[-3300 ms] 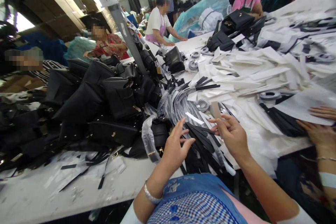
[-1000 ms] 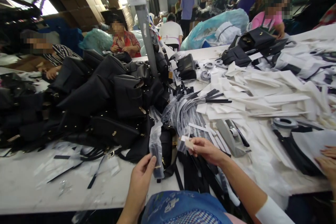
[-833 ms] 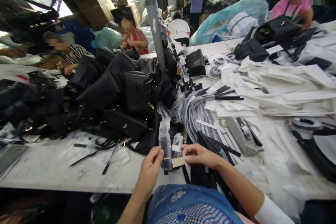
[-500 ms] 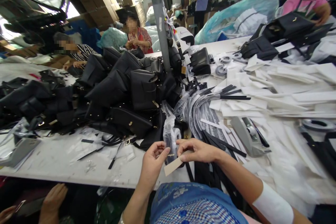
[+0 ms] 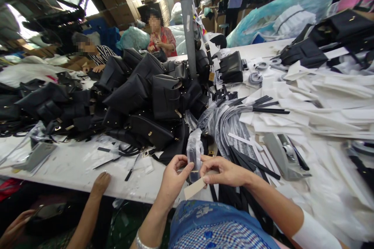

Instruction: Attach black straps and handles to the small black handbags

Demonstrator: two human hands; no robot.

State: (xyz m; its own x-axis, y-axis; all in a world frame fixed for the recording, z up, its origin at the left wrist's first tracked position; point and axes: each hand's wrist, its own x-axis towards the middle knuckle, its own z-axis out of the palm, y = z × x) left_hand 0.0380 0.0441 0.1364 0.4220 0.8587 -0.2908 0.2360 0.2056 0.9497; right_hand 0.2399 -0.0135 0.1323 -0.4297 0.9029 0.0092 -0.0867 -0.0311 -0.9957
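Note:
At the table's front edge, my left hand [image 5: 174,176] pinches the side of a dark strap in clear plastic wrap [image 5: 194,148], thumb against the curled fingers. The wrapped strap rises from between my hands toward the bags. My right hand [image 5: 224,171] pinches a short beige strip [image 5: 194,189], which slants down to the left above my blue apron [image 5: 201,212]. Its other fingertips are close to the plastic wrap; I cannot tell whether they also grip it. A thin pale edge shows near my left thumb, too small to name.
Black handbags [image 5: 165,97] are heaped ahead and leftward. Plastic-wrapped straps [image 5: 223,124] curve beside a grey tape dispenser [image 5: 284,155], with white sheets [image 5: 330,113] beyond. A grey post [image 5: 188,35] stands behind. A co-worker's hand [image 5: 102,182] rests at the table edge on the left.
The view has turned slightly left. At lower left, the co-worker's hand has come up to the table edge. My hands keep almost the same pose around the wrapped strap and the beige strip.

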